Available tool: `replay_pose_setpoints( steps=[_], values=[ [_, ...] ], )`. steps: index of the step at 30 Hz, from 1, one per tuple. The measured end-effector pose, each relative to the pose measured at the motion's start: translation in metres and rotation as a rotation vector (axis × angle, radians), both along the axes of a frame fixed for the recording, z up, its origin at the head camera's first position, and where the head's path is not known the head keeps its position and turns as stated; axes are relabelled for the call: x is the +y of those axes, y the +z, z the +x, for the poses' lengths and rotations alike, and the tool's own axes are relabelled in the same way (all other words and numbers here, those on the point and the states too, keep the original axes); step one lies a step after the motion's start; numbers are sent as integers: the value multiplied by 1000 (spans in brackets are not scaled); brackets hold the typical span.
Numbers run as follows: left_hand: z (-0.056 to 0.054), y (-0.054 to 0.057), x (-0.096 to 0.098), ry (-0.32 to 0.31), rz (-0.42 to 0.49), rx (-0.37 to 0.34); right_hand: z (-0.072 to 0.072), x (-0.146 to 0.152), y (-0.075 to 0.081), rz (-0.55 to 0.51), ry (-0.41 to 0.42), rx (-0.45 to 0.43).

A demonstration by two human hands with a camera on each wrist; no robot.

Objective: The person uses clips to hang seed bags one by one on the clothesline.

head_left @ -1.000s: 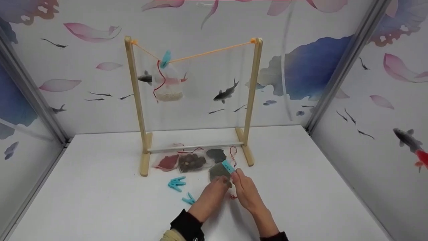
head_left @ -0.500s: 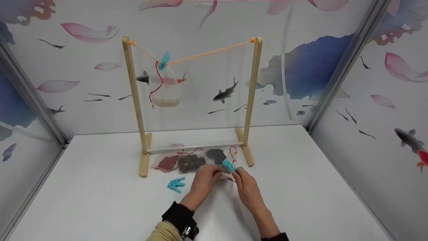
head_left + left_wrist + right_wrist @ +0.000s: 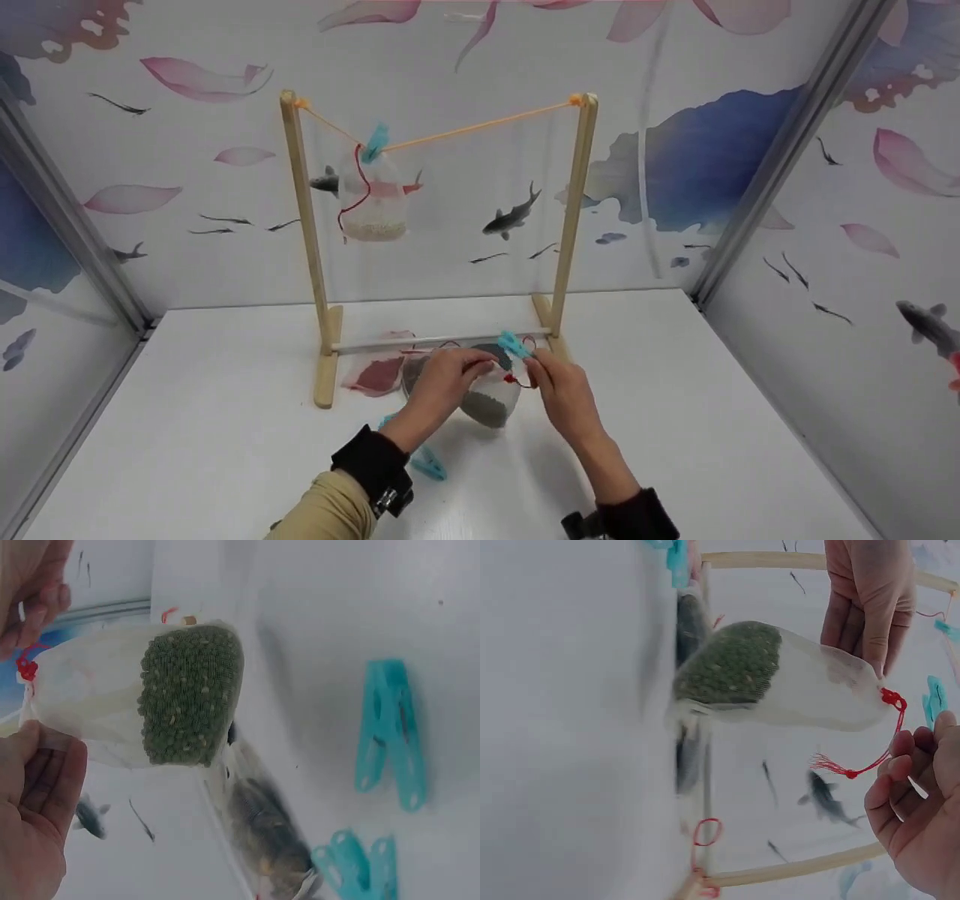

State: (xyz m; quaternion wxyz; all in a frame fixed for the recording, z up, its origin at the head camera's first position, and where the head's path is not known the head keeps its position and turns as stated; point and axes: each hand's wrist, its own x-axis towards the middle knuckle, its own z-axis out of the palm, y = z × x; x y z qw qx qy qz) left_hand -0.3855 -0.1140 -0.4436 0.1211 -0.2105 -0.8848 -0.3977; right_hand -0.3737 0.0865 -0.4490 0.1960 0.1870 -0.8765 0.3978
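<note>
My left hand [image 3: 442, 382] pinches the top of a sheer drawstring bag [image 3: 486, 409] of green beans. The bag hangs tilted, its beans gathered at the bottom, as the left wrist view shows. Beside its mouth, my right hand [image 3: 564, 394] holds a light blue clothespin [image 3: 514, 344] between thumb and fingers. A red cord [image 3: 894, 701] with a tassel dangles from the bag's neck, passing close to the right fingers. Farther back, another sheer bag [image 3: 373, 229] with pale grains hangs from an orange line [image 3: 480, 125], clipped by a blue clothespin [image 3: 376, 144].
A wooden rack [image 3: 306, 225] carries the sagging line. At its foot lie a bag with red contents [image 3: 377, 376] and a dark-filled bag [image 3: 262, 829], partly behind the left hand. Loose blue clothespins [image 3: 390, 731] lie nearby on the white table [image 3: 187, 435].
The left hand has taken hold of the green bean bag and raised it off the table. The right hand, still holding its clothespin, has moved slightly up and forward.
</note>
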Motion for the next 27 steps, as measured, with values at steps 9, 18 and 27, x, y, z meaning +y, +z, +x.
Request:
replay_pose_setpoints(
  steps=[9, 18, 27],
  values=[
    [-30, 64, -29, 30, -126, 150, -55, -24, 107, 268, 133, 383],
    [-61, 139, -56, 258, -230, 364, -94, -60, 199, 522, 53, 532],
    [-83, 181, -71, 389, -266, 362, -121, -87, 243, 699, -61, 455]
  ],
)
